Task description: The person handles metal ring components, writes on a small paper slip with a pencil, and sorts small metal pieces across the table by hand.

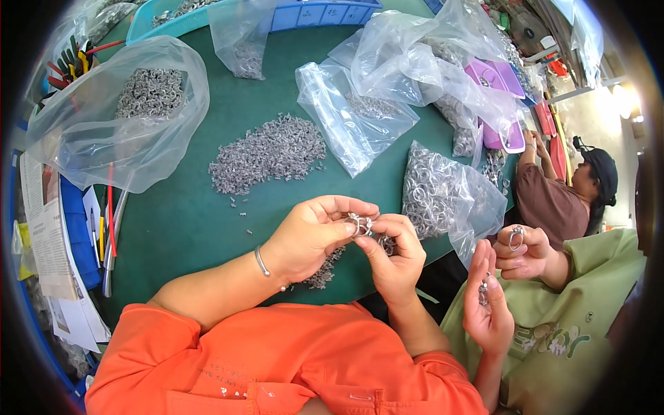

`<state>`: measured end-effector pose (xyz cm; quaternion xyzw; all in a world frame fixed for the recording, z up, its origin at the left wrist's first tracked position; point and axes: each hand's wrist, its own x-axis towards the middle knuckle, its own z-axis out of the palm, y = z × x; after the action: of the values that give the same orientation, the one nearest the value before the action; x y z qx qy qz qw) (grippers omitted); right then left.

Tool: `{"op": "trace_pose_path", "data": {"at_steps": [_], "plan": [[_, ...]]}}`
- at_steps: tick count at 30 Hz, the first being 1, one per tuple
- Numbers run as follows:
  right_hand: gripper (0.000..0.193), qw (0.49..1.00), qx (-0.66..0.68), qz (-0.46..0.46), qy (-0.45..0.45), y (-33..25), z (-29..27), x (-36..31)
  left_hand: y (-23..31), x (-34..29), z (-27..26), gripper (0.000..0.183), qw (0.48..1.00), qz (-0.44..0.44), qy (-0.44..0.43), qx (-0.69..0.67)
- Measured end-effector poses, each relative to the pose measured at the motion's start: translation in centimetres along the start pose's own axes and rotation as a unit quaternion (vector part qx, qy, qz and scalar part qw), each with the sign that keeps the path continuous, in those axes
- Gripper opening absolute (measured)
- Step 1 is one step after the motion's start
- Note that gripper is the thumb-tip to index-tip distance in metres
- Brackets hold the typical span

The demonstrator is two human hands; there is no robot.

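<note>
My left hand (pixel 311 225) and my right hand (pixel 395 259) meet near the table's front edge, thumbs and fingers closed. Between their fingertips they pinch a small silvery metal ring (pixel 360 224) with little lugs; it looks like a hose clamp. More metal rings (pixel 386 244) sit in the curl of my right fingers. Beneath my hands lies a small heap of grey metal pieces (pixel 322 272), partly hidden by my left wrist. Farther off, a larger pile of tiny grey metal parts (pixel 270 153) spreads over the green tabletop (pixel 173 235).
Right of my hands lies a clear bag of metal rings (pixel 432 190). A clear bag (pixel 149 97) of grey parts stands at left, near pliers (pixel 72 62). Blue bins (pixel 325 14) line the back. At right, a co-worker in green holds a ring (pixel 516 238); another person sits beyond.
</note>
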<state>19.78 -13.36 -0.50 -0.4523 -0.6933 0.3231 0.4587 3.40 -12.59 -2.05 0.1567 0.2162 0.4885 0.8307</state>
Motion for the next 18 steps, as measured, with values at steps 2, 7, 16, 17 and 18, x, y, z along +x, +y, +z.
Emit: {"op": "trace_pose_path", "data": {"at_steps": [2,7,16,17,18], "plan": [[0.022,0.998,0.022,0.054,-0.001,-0.1,-0.2,-0.1,0.0,-0.1,0.3,0.031,0.999,0.001,0.01,0.045],[0.02,0.994,0.081,0.072,0.016,0.6,0.2,-0.7,0.1,-0.4,1.0,0.032,0.98,0.094,0.062,0.167],[0.027,0.972,0.167,0.159,0.038,-0.1,-0.8,-0.6,0.6,-0.3,0.3,0.02,0.986,0.02,0.11,0.123],[0.027,0.953,0.23,0.192,0.036,0.1,-0.9,-0.5,0.6,-0.3,0.4,0.013,0.987,0.009,0.098,0.127],[0.027,0.93,0.292,0.223,0.033,0.3,-1.1,-0.5,0.7,-0.4,0.4,0.013,0.987,0.011,0.095,0.127]]}}
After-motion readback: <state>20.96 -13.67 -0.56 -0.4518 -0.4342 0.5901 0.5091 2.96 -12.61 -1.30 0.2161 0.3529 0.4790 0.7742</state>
